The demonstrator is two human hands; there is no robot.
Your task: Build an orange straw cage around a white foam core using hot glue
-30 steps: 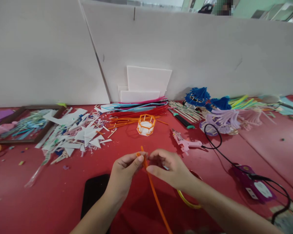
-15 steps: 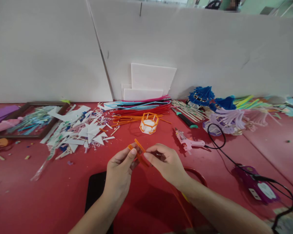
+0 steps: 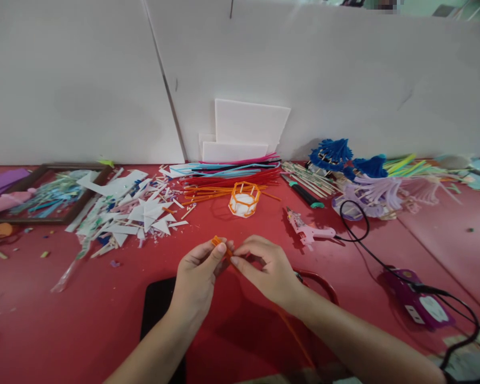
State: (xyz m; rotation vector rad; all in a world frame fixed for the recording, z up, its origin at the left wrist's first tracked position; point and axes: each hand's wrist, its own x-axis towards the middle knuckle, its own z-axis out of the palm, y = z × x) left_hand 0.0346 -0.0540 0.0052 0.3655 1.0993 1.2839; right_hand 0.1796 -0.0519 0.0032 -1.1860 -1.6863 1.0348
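Observation:
Orange pipe cleaners (image 3: 216, 241) are bunched together between my two hands, over the near middle of the table. My left hand (image 3: 198, 272) pinches them between thumb and fingers, with their short ends poking up past the thumb. Close against it, my right hand (image 3: 270, 272) is closed on the other side of the same bunch, its fingertips partly hiding the strands. A long orange strand (image 3: 294, 333) trails down beneath the right wrist. Just beyond the hands stands a small octagonal frame (image 3: 244, 200) with orange edging, thin upright posts and a white base.
A pink glue gun (image 3: 310, 233) lies to the right, its black cord running to a purple power strip (image 3: 418, 298). White scraps (image 3: 148, 213) cover the left side. A black phone (image 3: 156, 301) sits under my left forearm. A green-and-black tool (image 3: 304, 193) lies behind.
The orange piece that stuck out apart from the others now lies together with them. My right hand has shifted slightly left, closer to my left fingers.

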